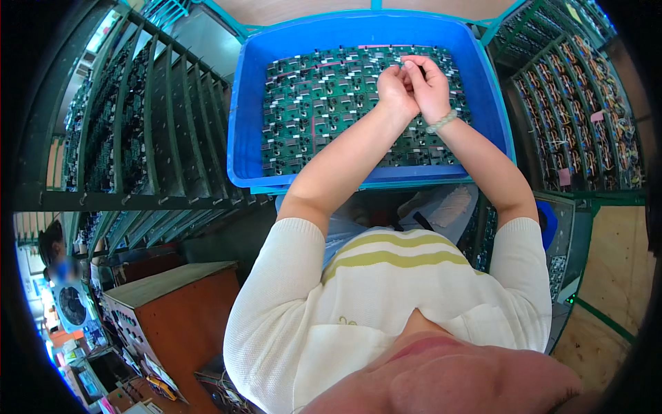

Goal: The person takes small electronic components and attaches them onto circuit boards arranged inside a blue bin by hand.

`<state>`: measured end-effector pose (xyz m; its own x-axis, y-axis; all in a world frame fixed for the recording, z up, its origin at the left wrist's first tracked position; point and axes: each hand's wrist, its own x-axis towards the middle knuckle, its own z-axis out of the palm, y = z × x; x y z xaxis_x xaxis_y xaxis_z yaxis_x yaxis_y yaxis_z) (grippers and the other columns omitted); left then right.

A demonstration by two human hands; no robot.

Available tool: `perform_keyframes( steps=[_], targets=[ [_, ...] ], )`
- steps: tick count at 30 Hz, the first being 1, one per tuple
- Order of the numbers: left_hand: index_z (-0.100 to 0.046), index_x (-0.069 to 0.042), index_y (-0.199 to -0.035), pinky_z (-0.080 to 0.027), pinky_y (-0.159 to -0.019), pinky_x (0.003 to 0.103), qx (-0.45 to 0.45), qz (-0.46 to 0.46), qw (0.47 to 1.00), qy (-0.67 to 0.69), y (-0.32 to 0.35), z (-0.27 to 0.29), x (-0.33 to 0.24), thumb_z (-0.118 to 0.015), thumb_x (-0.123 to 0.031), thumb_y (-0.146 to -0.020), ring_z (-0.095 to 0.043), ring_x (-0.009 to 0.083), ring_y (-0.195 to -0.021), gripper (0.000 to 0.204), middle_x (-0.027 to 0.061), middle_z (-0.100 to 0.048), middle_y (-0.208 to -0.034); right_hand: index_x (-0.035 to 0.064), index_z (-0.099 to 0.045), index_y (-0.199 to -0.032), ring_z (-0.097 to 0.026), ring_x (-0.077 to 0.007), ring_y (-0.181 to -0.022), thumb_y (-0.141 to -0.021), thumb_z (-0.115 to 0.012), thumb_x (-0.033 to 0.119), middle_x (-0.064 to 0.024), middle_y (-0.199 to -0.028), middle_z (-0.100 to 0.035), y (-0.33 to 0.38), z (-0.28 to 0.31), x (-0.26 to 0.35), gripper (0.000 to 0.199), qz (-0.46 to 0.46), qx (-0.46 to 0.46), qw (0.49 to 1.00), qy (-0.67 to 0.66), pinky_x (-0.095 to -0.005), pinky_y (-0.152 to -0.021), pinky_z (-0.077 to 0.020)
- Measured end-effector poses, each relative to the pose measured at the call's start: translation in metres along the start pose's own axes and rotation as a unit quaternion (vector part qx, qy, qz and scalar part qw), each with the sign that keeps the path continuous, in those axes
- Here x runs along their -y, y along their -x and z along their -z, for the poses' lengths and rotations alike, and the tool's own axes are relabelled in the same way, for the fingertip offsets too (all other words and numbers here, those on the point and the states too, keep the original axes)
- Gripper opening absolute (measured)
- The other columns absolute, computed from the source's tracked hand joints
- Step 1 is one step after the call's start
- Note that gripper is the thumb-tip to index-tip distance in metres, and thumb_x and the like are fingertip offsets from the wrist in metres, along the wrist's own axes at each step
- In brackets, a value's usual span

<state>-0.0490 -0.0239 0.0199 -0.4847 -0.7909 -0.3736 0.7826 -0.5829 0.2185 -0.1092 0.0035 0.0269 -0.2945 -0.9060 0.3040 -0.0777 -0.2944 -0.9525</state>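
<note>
Both hands meet over a blue plastic bin (238, 138) filled with rows of green circuit boards (296, 110). My left hand (397, 91) is closed, its fingers curled inward against the other hand. Pressed beside it, my right hand (432, 88) is closed too, with its thumb laid toward bent fingers and a pale bead bracelet at the wrist. Whatever may be between the fingers is hidden or too small to name. Strips of pink (314, 131) show between some of the boards.
Green metal racks (172, 124) packed with boards rise at the left. On the right, another rack (579, 110) holds boards with coloured wiring. An orange-brown cabinet (186, 324) stands at the lower left, and beyond it a person (62, 269) is near a fan (72, 305).
</note>
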Motion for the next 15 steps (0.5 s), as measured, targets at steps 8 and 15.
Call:
perform_keyframes(
  steps=[8, 15],
  targets=[
    [-0.045, -0.007, -0.069, -0.043, -0.072, 0.033, -0.002, -0.04, 0.999, 0.021, -0.01, 0.007, -0.018, -0.032, -0.024, -0.084, -0.049, 0.018, -0.066, 0.027, 0.0049, -0.048, -0.066, 0.0045, -0.058, -0.087, -0.053, -0.0112, -0.076, -0.078, -0.052, 0.006, -0.0041, -0.082, -0.058, -0.011, -0.022, 0.005, 0.011, 0.187, 0.099, 0.97, 0.118, -0.0227, -0.07, -0.0415],
    [-0.046, -0.006, -0.072, -0.044, -0.072, 0.033, -0.02, -0.039, 0.999, 0.019, -0.023, 0.021, -0.012, -0.031, -0.024, -0.085, -0.05, 0.0186, -0.067, 0.026, 0.0054, -0.049, -0.068, 0.0048, -0.058, -0.088, -0.053, -0.0142, -0.073, -0.075, -0.053, 0.002, -0.0055, -0.082, -0.057, -0.01, -0.017, 0.011, 0.014, 0.27, 0.114, 0.944, 0.153, -0.024, -0.067, -0.0413]
  ],
)
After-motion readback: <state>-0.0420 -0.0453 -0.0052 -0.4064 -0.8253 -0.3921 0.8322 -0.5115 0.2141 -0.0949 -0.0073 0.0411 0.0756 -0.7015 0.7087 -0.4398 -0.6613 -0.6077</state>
